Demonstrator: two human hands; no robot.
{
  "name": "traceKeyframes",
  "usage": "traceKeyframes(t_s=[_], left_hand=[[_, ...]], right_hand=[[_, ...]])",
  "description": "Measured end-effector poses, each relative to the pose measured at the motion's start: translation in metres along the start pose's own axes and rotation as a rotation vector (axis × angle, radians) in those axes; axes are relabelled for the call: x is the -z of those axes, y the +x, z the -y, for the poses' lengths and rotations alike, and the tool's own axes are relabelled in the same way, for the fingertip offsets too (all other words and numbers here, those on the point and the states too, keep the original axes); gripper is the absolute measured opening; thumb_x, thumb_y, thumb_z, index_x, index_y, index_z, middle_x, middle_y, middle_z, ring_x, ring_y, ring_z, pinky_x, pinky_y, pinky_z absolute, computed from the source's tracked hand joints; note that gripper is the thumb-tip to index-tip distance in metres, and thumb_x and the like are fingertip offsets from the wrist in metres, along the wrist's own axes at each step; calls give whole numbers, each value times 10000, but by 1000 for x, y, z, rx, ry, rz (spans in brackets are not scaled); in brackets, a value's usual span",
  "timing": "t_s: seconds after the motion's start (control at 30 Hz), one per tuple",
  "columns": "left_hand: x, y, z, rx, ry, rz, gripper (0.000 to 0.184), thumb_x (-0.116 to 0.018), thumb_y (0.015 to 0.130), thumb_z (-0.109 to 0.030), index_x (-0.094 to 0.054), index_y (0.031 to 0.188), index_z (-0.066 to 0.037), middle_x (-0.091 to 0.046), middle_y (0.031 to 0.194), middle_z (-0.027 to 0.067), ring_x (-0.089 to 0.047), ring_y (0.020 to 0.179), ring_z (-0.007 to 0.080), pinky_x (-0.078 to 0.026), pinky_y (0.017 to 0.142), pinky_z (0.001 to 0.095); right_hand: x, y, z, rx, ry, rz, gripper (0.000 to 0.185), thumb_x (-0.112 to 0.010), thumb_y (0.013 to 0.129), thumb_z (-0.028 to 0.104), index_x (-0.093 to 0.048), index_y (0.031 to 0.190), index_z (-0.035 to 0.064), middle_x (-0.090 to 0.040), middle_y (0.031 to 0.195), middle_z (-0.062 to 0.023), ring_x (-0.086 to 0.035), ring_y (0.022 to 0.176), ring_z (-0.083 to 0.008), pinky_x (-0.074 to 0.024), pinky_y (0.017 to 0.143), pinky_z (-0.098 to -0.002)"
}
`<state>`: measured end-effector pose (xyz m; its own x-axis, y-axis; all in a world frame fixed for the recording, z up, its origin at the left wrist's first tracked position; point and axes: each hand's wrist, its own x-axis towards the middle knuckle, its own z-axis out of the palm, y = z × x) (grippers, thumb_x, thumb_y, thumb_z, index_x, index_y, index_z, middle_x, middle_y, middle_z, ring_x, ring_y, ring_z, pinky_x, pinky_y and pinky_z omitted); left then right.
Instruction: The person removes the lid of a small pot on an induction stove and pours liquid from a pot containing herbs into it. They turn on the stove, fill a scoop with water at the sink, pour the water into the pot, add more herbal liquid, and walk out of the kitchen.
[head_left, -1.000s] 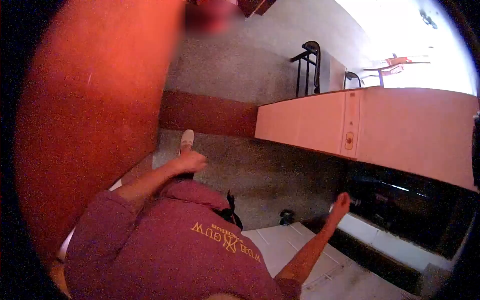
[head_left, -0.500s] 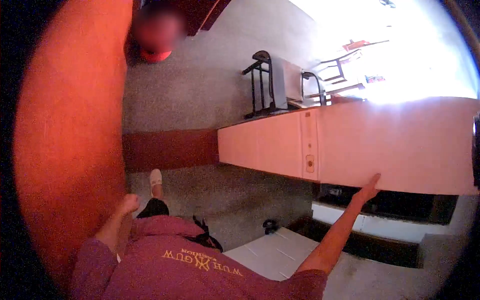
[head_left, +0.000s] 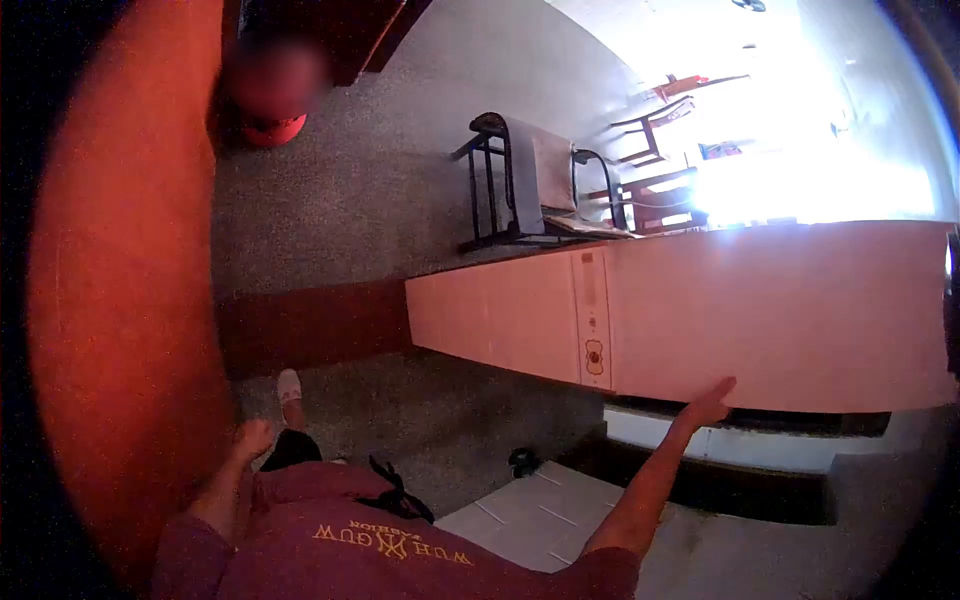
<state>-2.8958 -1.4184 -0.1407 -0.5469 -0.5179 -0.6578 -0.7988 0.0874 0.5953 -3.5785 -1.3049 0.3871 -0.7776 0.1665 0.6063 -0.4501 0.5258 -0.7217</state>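
Observation:
My right hand (head_left: 710,402) reaches out to a long pale pink door (head_left: 780,315). Its fingers are extended, with a fingertip over the door's lower edge in view; nothing is held in them. A narrow strip with a small ornate lock plate (head_left: 594,357) crosses the door further left. Near my body, my left hand (head_left: 254,438) is curled into a fist, close to a tall orange-red surface (head_left: 130,300). No object shows in that fist. My maroon shirt (head_left: 390,560) with yellow lettering fills the bottom, and one of my shoes (head_left: 289,385) shows on the floor.
A dark red floor strip (head_left: 310,325) runs between the orange surface and the door. Beyond stand a dark-framed armchair (head_left: 500,180) and wooden chairs (head_left: 655,130) in bright glare. A person (head_left: 275,130) is at upper left. White tiles (head_left: 530,510) lie below.
The view has shifted, so the door, chairs and person now appear further left and lower. My right hand stays at the door's edge, and my left stays closed.

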Motion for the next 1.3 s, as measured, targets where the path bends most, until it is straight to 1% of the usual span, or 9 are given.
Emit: traceKeyframes(t_s=[0.1, 0.17, 0.3, 0.4, 0.73, 0.8, 1.0, 1.07, 1.3], left_hand=[[20, -6, -24, -12, -72, -17, 289, -510, 835, -206, -654, 809, 42, -627, 832, 259, -620, 748, 398, -496, 662, 464], [42, -13, -52, 110, -120, -27, 278, -508, 837, -195, -650, 815, 43, -620, 844, 274, -618, 763, 407, -489, 660, 461], [36, -12, -48, 85, -63, 4, 297, -499, 843, -213, -649, 838, 43, -617, 883, 277, -607, 797, 427, -484, 685, 476], [43, -11, -54, 67, -23, 21, 310, -494, 846, -226, -648, 854, 43, -616, 909, 279, -599, 820, 441, -481, 702, 486], [64, -16, -78, 73, -112, 33, 362, -485, 867, -296, -662, 893, 18, -611, 935, 268, -588, 872, 431, -462, 749, 492], [59, -10, -74, 53, -191, -22, 368, -486, 868, -302, -664, 875, 19, -612, 919, 269, -589, 857, 433, -463, 733, 496], [68, -2, -85, 62, -25, 93, 380, -483, 865, -311, -669, 857, 21, -621, 923, 265, -597, 846, 431, -471, 728, 491], [78, -3, -98, 206, -4, 171, 387, -475, 862, -314, -668, 852, 21, -624, 917, 265, -600, 822, 434, -471, 727, 493], [48, 11, -63, 67, -34, 89, 404, -469, 853, -324, -666, 872, 27, -624, 921, 270, -605, 838, 424, -475, 729, 489]], right_hand=[[-13, -17, 13, 138, 195, -1, 528, -589, 912, 353, -524, 1207, -80, -578, 1166, -165, -572, 916, -228, -493, 803, -362], [-19, -29, 28, 104, 173, -39, 508, -590, 913, 343, -533, 1199, -74, -578, 1162, -158, -570, 917, -225, -493, 806, -358], [-13, -32, 36, 130, 46, -92, 460, -583, 921, 321, -552, 1173, -63, -577, 1143, -133, -560, 913, -215, -496, 803, -346], [-8, -23, 27, 21, 82, -48, 479, -583, 922, 327, -546, 1168, -83, -588, 1118, -137, -564, 893, -216, -499, 784, -345], [-2, 5, -13, 104, 111, -76, 562, -591, 908, 380, -549, 1110, -143, -603, 1064, -162, -566, 848, -233, -500, 756, -353], [-8, -14, 15, 50, 74, -106, 576, -586, 908, 391, -546, 1113, -146, -603, 1061, -164, -564, 848, -239, -499, 754, -352], [-8, -15, 11, 120, 41, -85, 546, -574, 917, 369, -531, 1150, -123, -595, 1085, -163, -564, 867, -243, -497, 772, -348], [-11, -21, 18, 137, 89, -81, 536, -575, 919, 358, -521, 1170, -113, -588, 1103, -159, -560, 879, -241, -494, 781, -346], [-11, -10, 3, 162, 196, -75, 534, -591, 910, 351, -508, 1194, -93, -574, 1143, -151, -551, 916, -244, -485, 809, -354]])
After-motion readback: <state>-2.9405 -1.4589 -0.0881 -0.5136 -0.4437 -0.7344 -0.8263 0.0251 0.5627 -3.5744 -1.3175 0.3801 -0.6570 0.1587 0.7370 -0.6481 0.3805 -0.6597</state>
